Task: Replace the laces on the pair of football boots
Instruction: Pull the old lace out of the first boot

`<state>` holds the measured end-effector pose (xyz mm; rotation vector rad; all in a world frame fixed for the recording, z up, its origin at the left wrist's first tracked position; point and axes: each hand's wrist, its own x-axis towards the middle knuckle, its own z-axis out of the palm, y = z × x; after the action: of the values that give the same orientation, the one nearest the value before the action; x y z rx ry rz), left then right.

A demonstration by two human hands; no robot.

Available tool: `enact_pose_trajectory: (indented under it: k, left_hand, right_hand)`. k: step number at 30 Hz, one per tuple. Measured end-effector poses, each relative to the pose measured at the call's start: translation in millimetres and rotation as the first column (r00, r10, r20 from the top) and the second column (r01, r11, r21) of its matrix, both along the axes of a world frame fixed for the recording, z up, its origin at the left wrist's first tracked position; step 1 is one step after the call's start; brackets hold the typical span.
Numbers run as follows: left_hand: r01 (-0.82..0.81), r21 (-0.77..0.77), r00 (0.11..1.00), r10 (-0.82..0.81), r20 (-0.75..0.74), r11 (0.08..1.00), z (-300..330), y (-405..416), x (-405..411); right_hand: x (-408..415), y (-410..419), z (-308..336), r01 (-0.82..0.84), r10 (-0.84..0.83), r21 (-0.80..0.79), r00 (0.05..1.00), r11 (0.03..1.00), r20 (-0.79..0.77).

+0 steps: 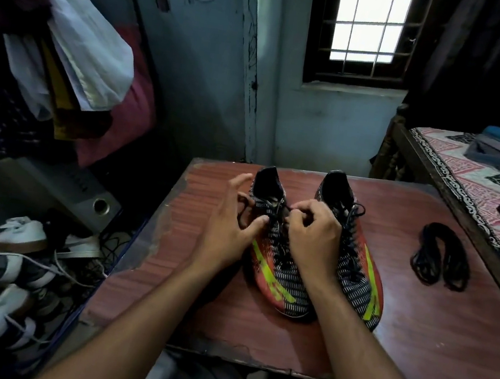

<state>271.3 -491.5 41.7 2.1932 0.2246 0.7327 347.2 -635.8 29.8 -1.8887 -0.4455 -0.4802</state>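
Your forearms reach in from the lower frame over the table. Left hand: fingers spread, thumb against the left boot. Right hand: fingers curled, pinching the old lace at that boot's top eyelets. Right boot just beside, centre frame. Spare laces coiled right of centre.

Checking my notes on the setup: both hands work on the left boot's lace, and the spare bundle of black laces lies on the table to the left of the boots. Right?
Not quite. The head view shows the spare bundle of black laces on the table to the right of the boots. Both hands, left and right, do work on the left boot.
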Motion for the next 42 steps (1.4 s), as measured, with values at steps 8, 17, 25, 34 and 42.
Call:
enact_pose_trajectory:
  k: [8,17,25,34,42]
  left_hand:
    - [0.004,0.258,0.996,-0.026,0.085,0.966,-30.0,17.8,24.6]
    - [-0.025,0.172,0.993,0.005,0.118,0.985,-36.8,28.5,36.4]
    - [0.01,0.209,0.995,-0.031,0.095,0.978,-39.6,29.3,36.5]
    - [0.004,0.182,0.997,-0.017,0.072,0.983,-40.2,28.0,36.4]
    - [0.002,0.179,0.997,-0.016,0.078,0.984,-39.6,27.7,36.2]
  right_hand:
    - [7.6,-3.6,-3.0,-0.115,0.114,0.091,0.993,0.989,0.019]
    - [18.8,-11.4,14.1,-0.202,0.307,0.427,0.932,0.881,-0.193]
    - [4.0,-22.1,75.0,-0.146,0.173,0.463,0.985,0.874,-0.017]
    - [-10.5,-20.4,102.3,-0.14,0.174,0.439,0.984,0.888,-0.039]
    - [-10.2,-31.1,78.5,-0.156,0.231,0.26,0.929,0.953,-0.289]
